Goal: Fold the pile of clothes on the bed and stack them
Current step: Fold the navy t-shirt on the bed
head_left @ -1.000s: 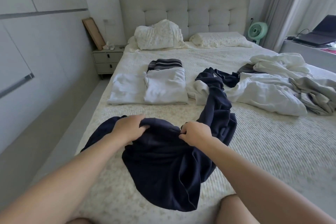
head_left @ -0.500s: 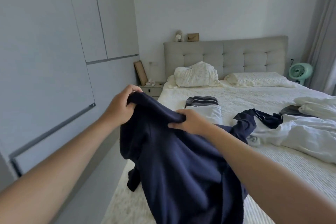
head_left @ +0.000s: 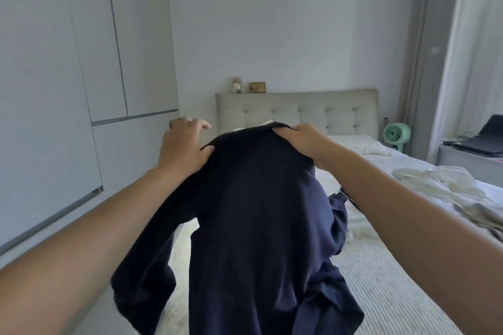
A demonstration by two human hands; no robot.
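A dark navy garment [head_left: 258, 226] hangs in the air in front of me, held up by its top edge above the bed [head_left: 386, 288]. My right hand [head_left: 302, 139] grips the top edge at its right end. My left hand [head_left: 182, 147] pinches the left end with the thumb while its fingers stretch forward. The cloth drapes down over the bed's near edge and hides the folded clothes behind it. A loose white and grey pile of clothes [head_left: 446, 187] lies on the bed's right side.
A grey wardrobe wall [head_left: 81, 90] runs along the left. The padded headboard [head_left: 326, 111] and a pillow [head_left: 362, 144] are at the far end. A green fan [head_left: 396, 134] and a laptop [head_left: 487, 139] on a side surface stand at the right.
Both hands have lifted the navy garment from the bed up into the air and spread its top edge wider. My view has tilted upward.
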